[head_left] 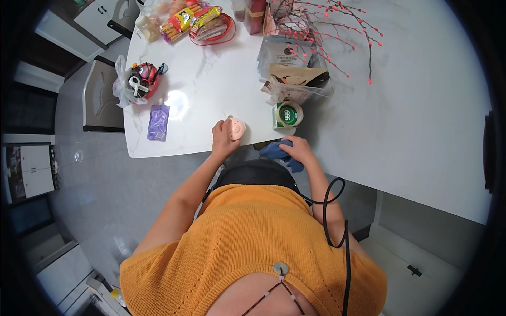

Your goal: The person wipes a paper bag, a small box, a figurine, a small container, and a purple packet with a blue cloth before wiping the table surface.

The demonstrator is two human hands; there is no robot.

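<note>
Two hands, each closed on one item: left hand (223,139) curls around one pink rounded object (237,129) at the surface's (211,79) near edge; right hand (299,149) pinches one blue cloth (274,150) at the object's 4 o'clock. One purple pouch (158,122) at 9. Room runs toward 12, up to one red basket (230,27).

white digits: green box (287,115) | dark lettering: grey pouch (285,56) | unreadably small print: purple pouch (158,122)

Pouch (158,122) left of cloth (272,151)
</note>
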